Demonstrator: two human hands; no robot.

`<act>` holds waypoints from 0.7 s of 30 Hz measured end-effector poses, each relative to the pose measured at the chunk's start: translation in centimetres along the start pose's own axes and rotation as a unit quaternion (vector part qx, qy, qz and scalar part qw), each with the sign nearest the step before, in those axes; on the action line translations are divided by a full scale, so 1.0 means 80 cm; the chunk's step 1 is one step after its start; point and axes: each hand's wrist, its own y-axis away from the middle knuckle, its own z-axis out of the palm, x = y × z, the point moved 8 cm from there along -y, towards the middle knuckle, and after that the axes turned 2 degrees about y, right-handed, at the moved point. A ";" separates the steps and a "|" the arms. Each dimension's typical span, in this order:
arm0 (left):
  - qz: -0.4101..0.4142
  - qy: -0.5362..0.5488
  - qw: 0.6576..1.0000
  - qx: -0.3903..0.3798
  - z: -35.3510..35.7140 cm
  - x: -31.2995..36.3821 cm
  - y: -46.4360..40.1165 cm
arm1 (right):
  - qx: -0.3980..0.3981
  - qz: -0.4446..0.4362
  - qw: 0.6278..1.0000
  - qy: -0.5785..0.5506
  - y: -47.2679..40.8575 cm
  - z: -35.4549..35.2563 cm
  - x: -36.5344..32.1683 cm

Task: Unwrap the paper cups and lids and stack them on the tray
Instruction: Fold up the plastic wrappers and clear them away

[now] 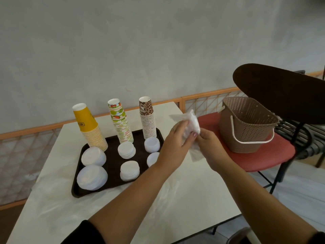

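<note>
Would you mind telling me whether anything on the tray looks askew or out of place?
The tall yellow paper cup stack leans toward the table's left side instead of standing upright like the leopard-print cup stack, and the white lid pile at its base sits tilted on the dark brown tray. Nothing looks spilled or damaged.
</note>
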 end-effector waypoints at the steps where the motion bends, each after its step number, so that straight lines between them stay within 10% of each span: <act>1: -0.024 0.020 0.999 -0.021 0.006 -0.006 -0.002 | -0.006 0.000 1.000 0.010 0.002 -0.001 0.001; 21: -0.194 0.320 0.906 -0.200 0.180 -0.008 0.009 | 0.043 -0.012 0.996 -0.083 0.079 -0.176 0.088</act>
